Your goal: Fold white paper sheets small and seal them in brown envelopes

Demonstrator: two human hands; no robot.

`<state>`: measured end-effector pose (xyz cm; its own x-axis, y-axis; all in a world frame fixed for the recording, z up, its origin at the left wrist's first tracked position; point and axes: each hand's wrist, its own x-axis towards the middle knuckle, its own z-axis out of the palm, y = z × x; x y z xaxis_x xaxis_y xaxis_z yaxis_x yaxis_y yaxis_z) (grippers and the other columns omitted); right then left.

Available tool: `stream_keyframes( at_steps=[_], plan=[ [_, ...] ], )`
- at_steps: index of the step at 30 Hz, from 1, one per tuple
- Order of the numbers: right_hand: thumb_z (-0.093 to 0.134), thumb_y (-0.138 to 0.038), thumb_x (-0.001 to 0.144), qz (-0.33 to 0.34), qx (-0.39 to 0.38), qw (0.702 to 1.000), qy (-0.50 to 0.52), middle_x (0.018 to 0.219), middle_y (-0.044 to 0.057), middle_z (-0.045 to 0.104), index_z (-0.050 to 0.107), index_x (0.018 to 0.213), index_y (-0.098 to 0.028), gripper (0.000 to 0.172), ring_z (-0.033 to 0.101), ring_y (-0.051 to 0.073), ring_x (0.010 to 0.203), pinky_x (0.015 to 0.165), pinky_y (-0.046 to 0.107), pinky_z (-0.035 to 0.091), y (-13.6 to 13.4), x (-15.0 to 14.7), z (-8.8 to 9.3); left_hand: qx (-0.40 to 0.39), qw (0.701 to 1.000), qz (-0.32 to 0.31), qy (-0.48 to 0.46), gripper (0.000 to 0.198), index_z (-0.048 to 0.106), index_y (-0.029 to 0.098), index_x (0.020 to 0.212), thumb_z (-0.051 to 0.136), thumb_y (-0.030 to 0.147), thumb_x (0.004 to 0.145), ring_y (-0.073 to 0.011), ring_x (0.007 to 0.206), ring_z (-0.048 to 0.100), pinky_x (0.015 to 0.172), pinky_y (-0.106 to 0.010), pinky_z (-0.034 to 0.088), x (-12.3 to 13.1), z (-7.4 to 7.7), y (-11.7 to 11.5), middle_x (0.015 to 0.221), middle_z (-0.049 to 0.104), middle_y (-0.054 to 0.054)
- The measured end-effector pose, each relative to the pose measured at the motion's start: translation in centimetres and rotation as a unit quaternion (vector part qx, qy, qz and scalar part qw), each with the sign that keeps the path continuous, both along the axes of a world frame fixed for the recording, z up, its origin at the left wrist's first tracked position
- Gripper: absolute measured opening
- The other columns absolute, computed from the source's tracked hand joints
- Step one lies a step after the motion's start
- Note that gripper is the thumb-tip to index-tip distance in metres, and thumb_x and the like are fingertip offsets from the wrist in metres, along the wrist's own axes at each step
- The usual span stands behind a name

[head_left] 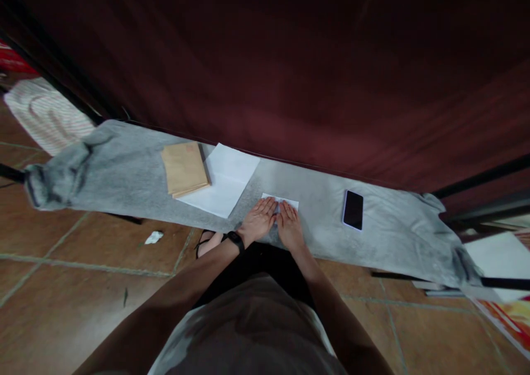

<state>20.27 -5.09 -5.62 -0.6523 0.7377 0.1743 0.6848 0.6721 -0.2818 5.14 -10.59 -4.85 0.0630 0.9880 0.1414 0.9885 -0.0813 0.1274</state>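
Note:
A small piece of white paper (293,203), which looks folded, lies on the grey cloth surface right in front of me. My left hand (260,219) rests flat on its left part, fingers stretched out. On its right part lies my right hand (289,225), also flat with the fingers extended. The two hands nearly meet at the fingertips and cover most of the paper. To the left, larger white sheets (232,173) are spread out, partly under a stack of brown envelopes (185,169).
A phone (353,210) with a dark screen lies to the right on the grey cloth (318,226). Behind the narrow surface hangs a dark red curtain (290,88). Below is a tiled floor (124,275) with a crumpled white scrap (154,237).

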Motion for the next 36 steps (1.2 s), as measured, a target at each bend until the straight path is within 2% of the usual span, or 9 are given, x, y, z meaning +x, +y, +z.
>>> stream_keyframes(
  at_steps=[5,12,16,20,23,31,33,36],
  plan=[
    [0.033,-0.033,0.107,-0.004,0.036,0.999,-0.03,0.163,0.017,0.032,0.039,0.155,-0.012,0.052,0.03,0.028,0.151,0.122,0.051,0.024,0.0,0.0,-1.0,-0.011,1.0,0.008,0.006,0.055,0.039,0.012,0.154,0.031,0.033,0.104,-0.0251,0.153,0.027,0.126,-0.045,0.019,-0.3,-0.4,0.1,0.163,0.035,-0.014],
    [0.035,-0.036,0.107,-0.017,0.069,0.997,-0.024,0.164,0.02,0.03,0.04,0.154,-0.014,0.052,0.031,0.033,0.15,0.117,0.056,0.031,0.4,1.2,-1.9,-0.021,0.999,0.028,-0.001,0.064,0.034,0.022,0.157,0.041,0.053,0.101,-0.0294,0.154,0.022,0.126,-0.05,0.015,-1.5,-0.6,0.2,0.167,0.025,-0.014],
    [0.036,-0.039,0.106,-0.041,0.069,0.996,-0.034,0.163,0.022,0.03,0.039,0.154,-0.01,0.056,0.035,0.034,0.148,0.118,0.054,0.03,0.8,1.9,-2.3,-0.031,0.999,0.034,-0.002,0.072,0.031,0.021,0.158,0.042,0.06,0.099,-0.0307,0.155,0.021,0.126,-0.052,0.013,-2.0,-0.5,0.3,0.167,0.024,-0.015],
    [0.035,-0.042,0.106,-0.058,0.064,0.996,-0.031,0.161,0.022,0.035,0.034,0.156,-0.006,0.062,0.035,0.032,0.147,0.119,0.051,0.029,1.1,2.6,-2.6,-0.039,0.998,0.043,-0.002,0.08,0.03,0.013,0.158,0.034,0.065,0.098,-0.0295,0.155,0.02,0.126,-0.05,0.013,-2.6,-0.3,0.2,0.166,0.025,-0.016],
    [0.034,-0.042,0.106,-0.066,0.067,0.995,-0.022,0.159,0.021,0.039,0.033,0.156,-0.004,0.063,0.037,0.031,0.147,0.12,0.049,0.028,1.3,3.0,-2.6,-0.04,0.998,0.054,-0.001,0.08,0.03,0.008,0.158,0.028,0.063,0.1,-0.0276,0.155,0.02,0.127,-0.047,0.013,-3.0,-0.4,0.0,0.165,0.027,-0.016],
    [0.034,-0.035,0.106,-0.081,0.066,0.994,-0.028,0.159,0.016,0.042,0.036,0.156,-0.01,0.056,0.037,0.03,0.146,0.12,0.049,0.028,1.8,4.7,-2.1,-0.036,0.996,0.082,0.002,0.068,0.029,0.008,0.158,0.021,0.048,0.104,-0.0263,0.155,0.019,0.127,-0.047,0.013,-3.0,-1.1,-0.2,0.165,0.028,-0.013],
    [0.034,-0.034,0.106,-0.089,0.064,0.994,-0.028,0.158,0.016,0.042,0.038,0.155,-0.01,0.054,0.038,0.03,0.146,0.119,0.05,0.029,1.9,5.1,-2.1,-0.034,0.996,0.085,0.001,0.066,0.028,0.008,0.158,0.021,0.045,0.104,-0.0257,0.155,0.018,0.127,-0.047,0.013,-2.9,-1.1,-0.2,0.165,0.028,-0.013],
    [0.033,-0.032,0.106,-0.116,0.063,0.991,-0.019,0.158,0.02,0.04,0.04,0.152,-0.005,0.054,0.038,0.031,0.146,0.119,0.051,0.03,1.6,5.3,-1.9,-0.032,0.995,0.089,0.001,0.064,0.028,0.008,0.158,0.022,0.042,0.104,-0.0256,0.155,0.019,0.127,-0.047,0.013,-2.9,-1.1,-0.2,0.165,0.027,-0.013]
  ],
)
